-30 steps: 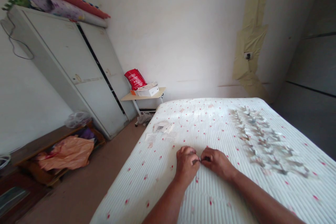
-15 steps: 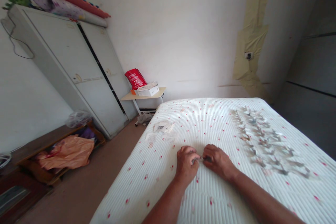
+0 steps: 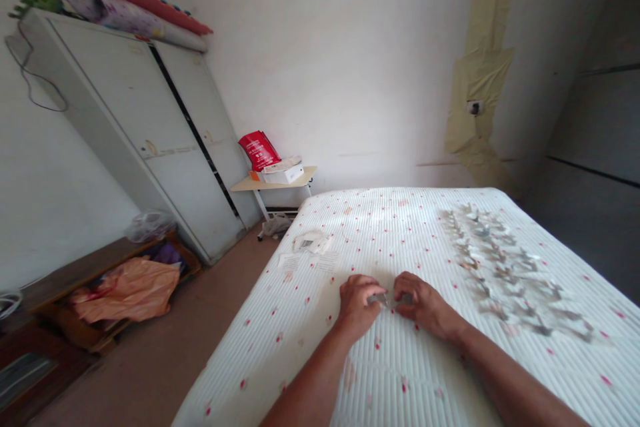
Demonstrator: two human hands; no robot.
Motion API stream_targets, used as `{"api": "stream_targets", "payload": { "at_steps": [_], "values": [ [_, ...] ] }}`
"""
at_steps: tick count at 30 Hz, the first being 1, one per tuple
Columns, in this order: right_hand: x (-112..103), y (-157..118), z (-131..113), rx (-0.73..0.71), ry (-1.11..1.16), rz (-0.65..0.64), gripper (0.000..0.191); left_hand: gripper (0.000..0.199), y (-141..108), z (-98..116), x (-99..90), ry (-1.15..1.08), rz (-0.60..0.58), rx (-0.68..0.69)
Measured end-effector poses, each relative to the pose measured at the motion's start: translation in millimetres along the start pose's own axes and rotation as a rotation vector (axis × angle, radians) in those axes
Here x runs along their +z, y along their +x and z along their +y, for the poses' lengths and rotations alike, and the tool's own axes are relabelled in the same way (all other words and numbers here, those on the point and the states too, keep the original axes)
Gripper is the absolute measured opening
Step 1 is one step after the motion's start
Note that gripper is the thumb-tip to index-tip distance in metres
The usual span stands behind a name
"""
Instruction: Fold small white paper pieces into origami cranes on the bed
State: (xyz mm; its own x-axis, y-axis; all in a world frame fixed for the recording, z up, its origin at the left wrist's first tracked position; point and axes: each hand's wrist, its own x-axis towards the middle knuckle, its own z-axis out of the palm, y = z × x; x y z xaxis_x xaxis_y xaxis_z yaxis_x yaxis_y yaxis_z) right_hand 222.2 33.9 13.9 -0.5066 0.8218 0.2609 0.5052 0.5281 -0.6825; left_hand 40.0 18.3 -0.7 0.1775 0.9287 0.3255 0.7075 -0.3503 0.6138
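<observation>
A small grey-and-white folded paper piece [image 3: 386,300] is pinched between my left hand [image 3: 357,307] and my right hand [image 3: 423,305], just above the white quilted mattress [image 3: 400,373] with red flecks. Both hands hold its opposite ends, and my fingers hide part of it. To the right of my right hand lie several rows of similar folded paper figures [image 3: 505,267]. Some loose white papers [image 3: 313,242] rest towards the far left of the mattress.
The mattress edge runs along the left, above a brown floor [image 3: 165,340]. Beyond stand a grey metal wardrobe [image 3: 150,140] and a small side table [image 3: 273,178] with a red bag [image 3: 259,150] and a white box [image 3: 284,174]. A low wooden shelf [image 3: 90,293] holds orange plastic.
My hands have moved slightly up and to the right, and they sit a little further apart. More of the folded paper piece now shows between them.
</observation>
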Motion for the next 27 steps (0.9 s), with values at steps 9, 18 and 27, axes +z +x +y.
{"api": "stream_targets", "payload": {
  "at_steps": [9, 18, 27],
  "values": [
    [-4.9, 0.8, -0.1, -0.002, 0.097, 0.003, 0.014, 0.014, 10.4, 1.7, -0.6, -0.020, -0.152, -0.047],
    [-3.0, -0.3, -3.0, 0.012, 0.075, -0.016, 0.017, 0.012, 9.8, 0.2, 1.9, -0.016, -0.149, -0.063],
    [10.1, 1.9, -7.9, -0.051, -0.024, 0.039, 0.009, 0.012, 8.5, -0.1, 2.3, -0.021, -0.085, -0.063]
  ]
}}
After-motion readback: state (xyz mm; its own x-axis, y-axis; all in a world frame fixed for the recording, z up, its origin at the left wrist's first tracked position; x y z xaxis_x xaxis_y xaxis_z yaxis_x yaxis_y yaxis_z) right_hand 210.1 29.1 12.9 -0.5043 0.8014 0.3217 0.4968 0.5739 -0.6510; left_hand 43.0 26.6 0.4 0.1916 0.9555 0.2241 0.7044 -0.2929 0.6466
